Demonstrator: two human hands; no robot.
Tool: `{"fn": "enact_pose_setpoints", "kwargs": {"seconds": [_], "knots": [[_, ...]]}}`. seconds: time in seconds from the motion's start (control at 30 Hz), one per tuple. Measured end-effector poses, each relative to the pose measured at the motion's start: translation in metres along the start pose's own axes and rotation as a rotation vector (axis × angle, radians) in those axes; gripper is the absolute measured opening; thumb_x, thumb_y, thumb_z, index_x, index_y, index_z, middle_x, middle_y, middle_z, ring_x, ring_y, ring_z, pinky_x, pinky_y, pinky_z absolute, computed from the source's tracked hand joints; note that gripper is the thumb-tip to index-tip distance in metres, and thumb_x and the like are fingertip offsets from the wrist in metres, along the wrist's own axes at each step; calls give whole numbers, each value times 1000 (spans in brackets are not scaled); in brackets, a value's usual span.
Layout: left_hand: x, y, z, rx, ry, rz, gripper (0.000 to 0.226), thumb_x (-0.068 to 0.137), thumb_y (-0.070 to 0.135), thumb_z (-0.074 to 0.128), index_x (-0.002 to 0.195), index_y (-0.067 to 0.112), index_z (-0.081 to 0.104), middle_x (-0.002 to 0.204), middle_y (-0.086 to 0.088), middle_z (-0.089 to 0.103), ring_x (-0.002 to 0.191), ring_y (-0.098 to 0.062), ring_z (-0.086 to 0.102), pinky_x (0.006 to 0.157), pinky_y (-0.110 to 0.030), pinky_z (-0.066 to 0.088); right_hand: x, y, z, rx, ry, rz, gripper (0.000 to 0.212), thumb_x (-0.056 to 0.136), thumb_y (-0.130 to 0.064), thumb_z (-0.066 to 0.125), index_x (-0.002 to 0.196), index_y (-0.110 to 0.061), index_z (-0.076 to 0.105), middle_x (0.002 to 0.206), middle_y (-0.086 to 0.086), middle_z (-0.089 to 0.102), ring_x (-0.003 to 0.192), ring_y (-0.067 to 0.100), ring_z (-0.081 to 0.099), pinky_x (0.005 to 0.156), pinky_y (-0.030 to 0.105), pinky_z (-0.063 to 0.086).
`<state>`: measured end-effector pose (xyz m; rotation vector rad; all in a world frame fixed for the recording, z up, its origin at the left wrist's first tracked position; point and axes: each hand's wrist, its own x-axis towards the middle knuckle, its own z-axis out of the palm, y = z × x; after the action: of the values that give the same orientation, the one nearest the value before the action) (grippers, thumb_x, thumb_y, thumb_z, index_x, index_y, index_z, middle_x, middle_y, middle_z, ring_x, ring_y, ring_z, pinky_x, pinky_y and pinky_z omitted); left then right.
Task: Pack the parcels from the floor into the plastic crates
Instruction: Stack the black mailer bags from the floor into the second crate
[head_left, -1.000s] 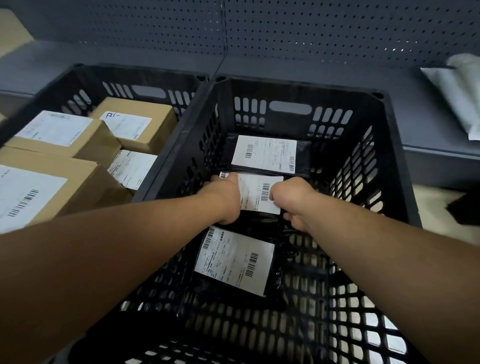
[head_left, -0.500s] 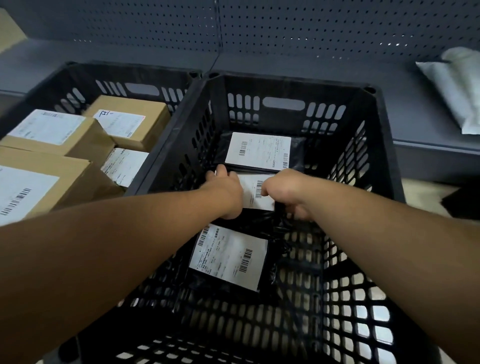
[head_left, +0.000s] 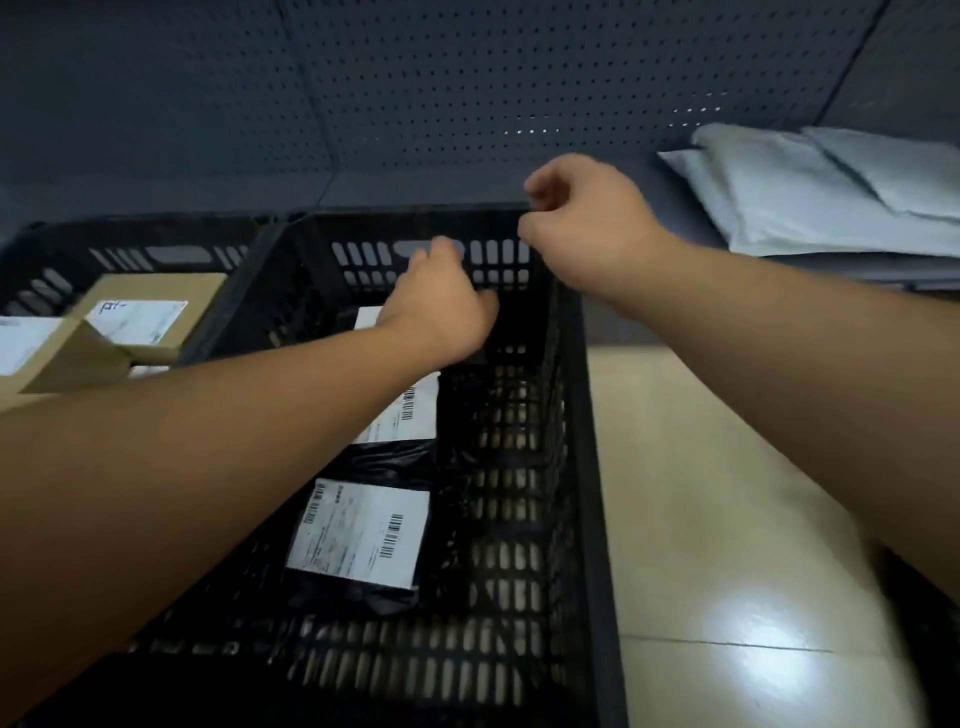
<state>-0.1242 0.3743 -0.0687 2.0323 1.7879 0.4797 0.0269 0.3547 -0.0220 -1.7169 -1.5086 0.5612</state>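
Right hand (head_left: 587, 228), fingers loosely curled and holding nothing, is nearer the grey mailer bags (head_left: 831, 192) lying just rightward on the shelf; left hand (head_left: 441, 306), likewise unladen, hovers over the black crate (head_left: 587, 415).

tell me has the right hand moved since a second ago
Yes: the right hand has come up off the black parcel, now above the crate's far right rim.
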Motion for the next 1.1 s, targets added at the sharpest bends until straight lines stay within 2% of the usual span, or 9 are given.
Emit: {"fn": "enact_pose_setpoints", "kwargs": {"seconds": [0.13,0.2,0.4,0.53,0.63,0.83,0.97,1.1], "knots": [[-8,59,-1,-58,102,158,47,92,36,59,133,17,46,126,-6,52,110,-27,56,92,-46,52,-13,29,-53,-30,96,-39,34,85,-20,63,118,-22,63,110,-6,66,101,15,62,87,32,53],[-10,80,3,-45,109,200,42,94,36,56,131,19,47,125,-4,50,109,-28,55,92,-46,51,-21,45,-71,-79,112,-30,35,85,-21,63,120,-22,63,110,-8,64,100,13,61,87,26,48],[-33,140,39,78,24,305,44,98,40,51,137,20,46,134,-7,48,116,-30,54,97,-47,49,-56,110,-135,-269,143,0,41,84,-21,65,125,-20,62,119,-2,64,104,17,60,87,24,40],[-52,178,69,122,-29,369,44,98,41,51,136,21,47,135,-5,48,118,-30,53,98,-47,49,-84,159,-176,-388,104,65,47,84,-24,65,131,-22,59,128,3,60,114,23,59,95,34,47],[-67,208,93,128,-90,376,45,98,41,51,137,20,47,135,-6,48,118,-31,53,98,-47,49,-103,195,-208,-480,61,109,52,85,-23,67,136,-18,56,131,8,58,120,28,55,98,39,47],[-97,258,141,162,-212,421,46,95,38,54,137,21,47,137,-4,47,122,-28,52,100,-46,48,-139,263,-271,-631,30,321,54,84,-24,67,136,-19,54,131,12,56,116,34,56,93,45,52],[-115,282,176,182,-318,385,51,93,37,56,139,21,46,138,-5,46,124,-30,51,100,-43,47,-159,301,-304,-595,98,474,37,82,-22,65,117,-18,58,113,15,61,102,38,58,83,41,52],[-132,301,209,157,-420,316,48,92,36,55,136,19,47,134,-7,48,120,-32,55,101,-41,48,-179,338,-323,-596,45,607,33,82,-27,61,112,-15,54,106,15,61,95,38,58,78,40,52]]}}
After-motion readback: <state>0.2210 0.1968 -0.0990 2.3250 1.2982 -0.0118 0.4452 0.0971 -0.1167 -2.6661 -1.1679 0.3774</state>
